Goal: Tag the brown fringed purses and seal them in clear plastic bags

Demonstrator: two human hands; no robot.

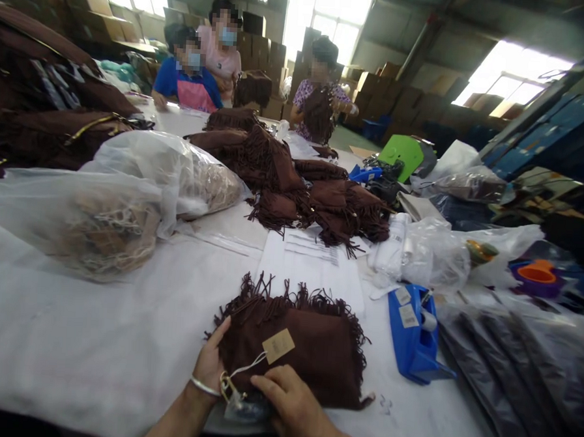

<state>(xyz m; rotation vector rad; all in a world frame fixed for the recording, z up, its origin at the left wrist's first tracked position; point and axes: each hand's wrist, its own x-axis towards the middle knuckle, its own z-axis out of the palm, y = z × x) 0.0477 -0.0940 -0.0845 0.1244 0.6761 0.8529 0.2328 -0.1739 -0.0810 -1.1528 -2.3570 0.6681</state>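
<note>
A dark brown fringed bag (314, 350) lies flat on the white-covered table in front of me, fringe along its far and right edges. My left hand (210, 364) grips its left edge, thumb on top. A tan paper tag (279, 346) rests on the bag, tied by a white string to gold-coloured hardware (225, 384) beside my left hand. My right hand (292, 401) is closed over the bag's near edge, fingers curled. Just left of it, clear plastic wraps a dark piece (247, 408) that runs under the hand; what those fingers hold is hidden.
More brown fringed bags (256, 158) are heaped beyond printed papers (314, 265). Clear plastic sacks (110, 222) stand at left. To the right are a blue tape dispenser (410, 335), plastic-wrapped dark items (504, 366) and an orange tape roll (536, 272). Several people work across the table.
</note>
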